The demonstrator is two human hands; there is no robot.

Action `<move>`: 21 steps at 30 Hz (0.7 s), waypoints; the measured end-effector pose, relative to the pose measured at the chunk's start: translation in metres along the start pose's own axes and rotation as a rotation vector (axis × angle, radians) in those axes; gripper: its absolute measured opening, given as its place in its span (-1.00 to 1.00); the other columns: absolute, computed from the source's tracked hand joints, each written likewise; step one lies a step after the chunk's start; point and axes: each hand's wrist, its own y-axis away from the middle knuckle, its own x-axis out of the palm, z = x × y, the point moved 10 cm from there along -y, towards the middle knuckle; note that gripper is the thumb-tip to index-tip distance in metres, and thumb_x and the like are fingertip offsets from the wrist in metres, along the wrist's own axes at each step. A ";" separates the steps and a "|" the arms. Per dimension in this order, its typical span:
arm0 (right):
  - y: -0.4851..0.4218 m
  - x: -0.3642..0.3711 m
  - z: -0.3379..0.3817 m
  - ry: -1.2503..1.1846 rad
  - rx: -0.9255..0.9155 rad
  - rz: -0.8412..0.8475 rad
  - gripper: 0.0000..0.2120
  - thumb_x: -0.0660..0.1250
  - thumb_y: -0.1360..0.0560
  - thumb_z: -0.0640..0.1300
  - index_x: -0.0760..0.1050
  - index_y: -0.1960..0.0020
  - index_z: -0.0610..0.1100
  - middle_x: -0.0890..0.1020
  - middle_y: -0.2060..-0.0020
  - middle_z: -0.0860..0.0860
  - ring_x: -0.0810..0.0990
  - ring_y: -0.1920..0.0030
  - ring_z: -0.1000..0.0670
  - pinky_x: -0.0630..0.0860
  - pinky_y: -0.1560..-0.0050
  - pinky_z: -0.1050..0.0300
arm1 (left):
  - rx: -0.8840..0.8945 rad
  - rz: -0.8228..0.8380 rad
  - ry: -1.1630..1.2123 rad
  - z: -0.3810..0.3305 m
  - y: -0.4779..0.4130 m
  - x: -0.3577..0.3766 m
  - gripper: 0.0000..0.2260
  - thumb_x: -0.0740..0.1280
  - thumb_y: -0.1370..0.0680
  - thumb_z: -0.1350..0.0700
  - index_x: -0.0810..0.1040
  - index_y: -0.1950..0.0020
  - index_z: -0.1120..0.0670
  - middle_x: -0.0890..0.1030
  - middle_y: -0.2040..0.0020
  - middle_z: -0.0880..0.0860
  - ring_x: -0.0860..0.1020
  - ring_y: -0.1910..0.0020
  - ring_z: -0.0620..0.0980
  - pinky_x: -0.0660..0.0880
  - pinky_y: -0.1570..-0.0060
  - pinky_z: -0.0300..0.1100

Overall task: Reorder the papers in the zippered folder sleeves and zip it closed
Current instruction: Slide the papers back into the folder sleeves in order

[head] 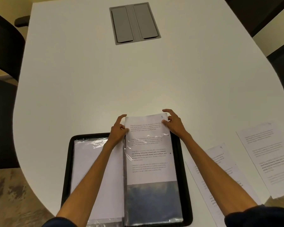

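A black zippered folder (67,163) lies open at the table's near edge. Its left clear sleeve (90,163) holds a blank white sheet. A printed paper (149,154) sits partway in the right sleeve (154,200), its top sticking out past the folder's far edge and the sleeve's lower part dark. My left hand (119,130) pinches the paper's top left edge. My right hand (174,122) pinches its top right corner, thumb on the page. Two more printed papers, one nearer (220,163) and one farther right (266,154), lie on the table to the right of the folder.
The white table (121,76) has a grey cable hatch (134,22) set into it at the far middle. Dark chairs (3,46) stand along the left side and at the far right. Patterned floor shows at the lower left.
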 end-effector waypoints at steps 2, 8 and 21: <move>0.002 0.007 -0.002 0.042 0.017 0.034 -0.63 0.33 -0.46 -0.24 0.48 -0.21 0.05 0.64 0.03 -0.03 0.66 0.10 -0.06 0.64 0.10 -0.02 | 0.025 0.021 -0.104 -0.003 0.004 0.001 -0.43 0.29 -0.45 0.30 0.39 -0.38 -0.14 0.51 0.35 0.13 0.48 0.33 0.00 0.48 0.23 -0.12; 0.009 0.009 -0.015 0.147 0.041 0.025 -0.83 0.39 -0.49 -0.09 0.54 -0.08 0.00 0.61 0.10 0.12 0.57 0.13 0.05 0.50 0.07 0.09 | 0.039 0.009 -0.209 -0.003 0.012 0.003 -0.58 0.38 -0.47 0.18 0.43 -0.30 -0.04 0.59 0.23 0.11 0.57 0.23 0.06 0.57 0.10 0.05; 0.021 0.013 -0.013 0.358 0.016 0.128 -0.90 0.38 -0.51 -0.01 0.65 0.06 0.00 0.68 0.10 0.05 0.61 0.08 0.08 0.42 0.11 0.20 | 0.195 -0.018 -0.558 -0.021 0.027 0.008 -0.72 0.24 -0.58 -0.11 0.69 -0.03 -0.01 0.56 0.12 -0.01 0.55 0.07 0.00 0.38 0.11 -0.14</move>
